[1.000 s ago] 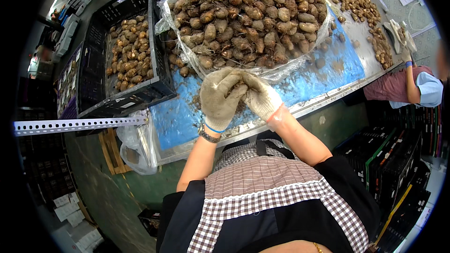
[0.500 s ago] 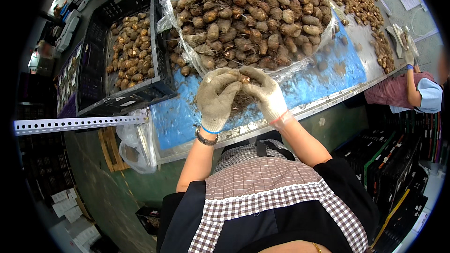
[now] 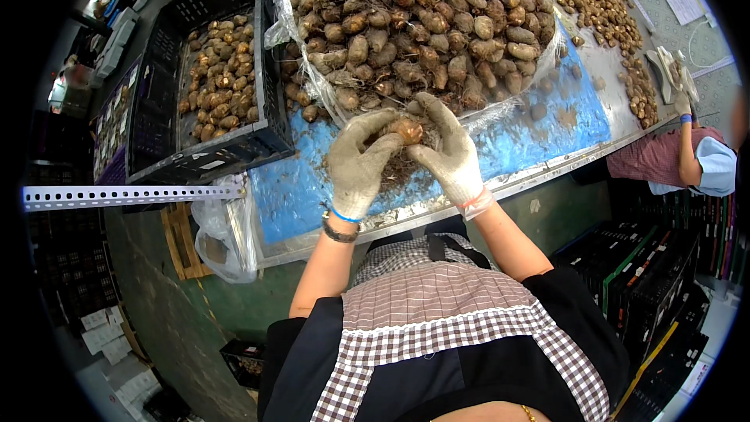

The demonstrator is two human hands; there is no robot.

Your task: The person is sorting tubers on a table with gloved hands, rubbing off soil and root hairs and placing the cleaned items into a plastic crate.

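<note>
One brown tuber [image 3: 408,131], left hand [image 3: 353,168] clamping it between fingers [image 3: 375,120], right hand [image 3: 455,162], fingers apart, perhaps touching it

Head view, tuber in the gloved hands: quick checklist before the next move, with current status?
1. Tuber held: ok, left hand grips it at its left side.
2. Right hand touching the tuber: cannot tell; thumb and fingers are right beside it.
3. Tuber's underside clean: cannot tell, hidden from this view.
4. Black crate open on top: ok, tubers inside are visible.
5. Blue sheet free of debris: not ok, dirt and fibres lie between the hands.
6. Large pile all within its clear plastic: not ok, loose tubers sit outside.
</note>
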